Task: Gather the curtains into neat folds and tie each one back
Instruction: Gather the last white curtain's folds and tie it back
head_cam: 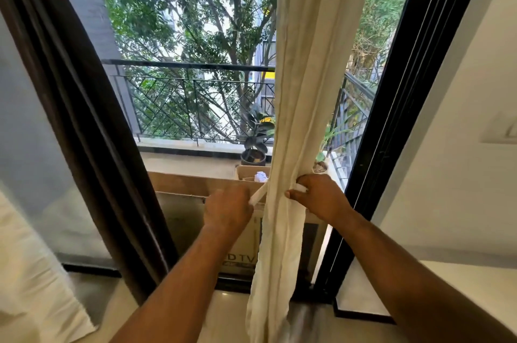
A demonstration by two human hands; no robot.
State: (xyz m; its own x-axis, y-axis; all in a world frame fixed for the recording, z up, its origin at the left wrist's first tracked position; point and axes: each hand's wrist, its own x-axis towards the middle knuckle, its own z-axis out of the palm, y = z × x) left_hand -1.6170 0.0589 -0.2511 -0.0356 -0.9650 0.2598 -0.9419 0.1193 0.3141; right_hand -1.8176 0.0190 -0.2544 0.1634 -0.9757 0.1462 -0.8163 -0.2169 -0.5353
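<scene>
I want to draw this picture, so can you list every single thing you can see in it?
cream curtain: 1, cream, gathered in front of the window, right of middle
tie strip: 1, cream, wrapped round the curtain at hand height
dark curtain: 1, dark brown, hanging at left
window frame: 1, black, right side
balcony railing: 1, black metal, outside
potted plant: 1, dark green leaves, balcony ledge
cardboard box: 1, brown, outside below the glass
trees: several, green, beyond the railing
wall: 1, white, far right
left hand: 1, grips the tie strip's end
right hand: 1, pinches the strip against the curtain
</scene>
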